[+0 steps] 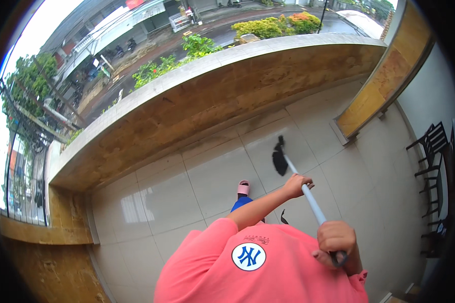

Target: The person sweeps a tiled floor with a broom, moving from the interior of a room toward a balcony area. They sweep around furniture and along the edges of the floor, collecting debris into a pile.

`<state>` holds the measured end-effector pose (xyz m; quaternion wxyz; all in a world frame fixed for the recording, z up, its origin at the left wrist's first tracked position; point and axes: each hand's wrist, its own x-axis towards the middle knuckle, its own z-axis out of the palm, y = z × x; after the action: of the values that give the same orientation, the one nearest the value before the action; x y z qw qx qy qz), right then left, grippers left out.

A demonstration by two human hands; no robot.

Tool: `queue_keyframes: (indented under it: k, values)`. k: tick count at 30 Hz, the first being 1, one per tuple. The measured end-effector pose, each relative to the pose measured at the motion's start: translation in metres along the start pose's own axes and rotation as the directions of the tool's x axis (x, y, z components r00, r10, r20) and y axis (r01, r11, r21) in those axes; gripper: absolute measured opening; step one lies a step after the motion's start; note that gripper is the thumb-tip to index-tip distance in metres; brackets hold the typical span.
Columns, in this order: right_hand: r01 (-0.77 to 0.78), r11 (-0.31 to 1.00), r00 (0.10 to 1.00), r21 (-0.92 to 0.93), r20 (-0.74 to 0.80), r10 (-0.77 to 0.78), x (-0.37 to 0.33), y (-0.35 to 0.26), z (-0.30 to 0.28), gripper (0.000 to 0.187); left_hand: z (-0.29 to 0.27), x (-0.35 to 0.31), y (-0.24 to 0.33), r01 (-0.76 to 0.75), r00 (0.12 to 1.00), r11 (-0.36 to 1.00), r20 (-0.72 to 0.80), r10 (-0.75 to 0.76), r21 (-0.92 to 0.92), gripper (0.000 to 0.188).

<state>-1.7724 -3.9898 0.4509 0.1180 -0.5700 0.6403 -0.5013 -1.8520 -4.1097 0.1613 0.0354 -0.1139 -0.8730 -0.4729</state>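
Observation:
Both my hands grip the light grey pole of a mop (314,205), which slants away from me over the tiled floor. My left hand (297,187) wraps round the pole partway down, with that arm stretched across in front of me. Closer to my body, my right hand (336,237) is closed on the upper end, where a black end cap pokes out below the fist. The mop's dark, ragged-edged head (279,160) rests on the pale tiles ahead of me; its fibres are too small to make out.
A low brown wall (187,116) with a pale top curves round ahead and left. At the right stands a stone-clad pillar (379,96), with dark wooden chairs (432,146) along the white wall beyond. My foot in a pink slipper (243,188) is on the glossy tile floor (212,187).

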Motion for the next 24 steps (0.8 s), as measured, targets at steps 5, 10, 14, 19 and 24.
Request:
queue_keyframes:
  k: [5, 10, 14, 19, 24]
  values:
    - [0.358, 0.922, 0.915, 0.151, -0.253, -0.314, -0.009, -0.028, -0.054, 0.030, -0.050, 0.039, 0.073, -0.212, 0.972, 0.976, 0.090, 0.216, -0.049, 0.027]
    - [0.379, 0.851, 0.912, 0.365, -0.301, -0.277, 0.010, -0.023, -0.102, 0.028, -0.110, 0.016, 0.063, -0.149, 0.970, 0.986, 0.207, 0.131, 0.075, 0.023]
    - [0.232, 0.840, 0.774, 0.490, -0.616, 0.146, 0.051, 0.042, -0.073, 0.031, -0.130, 0.010, -0.011, -0.002, 0.986, 0.993, 0.164, -0.017, 0.116, 0.013]
    - [0.085, 0.960, 0.872, 0.267, -0.486, 0.058, 0.114, 0.063, -0.055, 0.029, -0.122, 0.062, -0.047, -0.083, 0.982, 0.996, 0.176, 0.075, 0.040, 0.014]
    - [-0.136, 0.988, 0.978, -0.074, -0.170, 0.122, 0.161, 0.103, -0.023, 0.033, -0.094, 0.130, -0.102, -0.221, 0.974, 0.973, 0.026, 0.223, -0.069, 0.014]
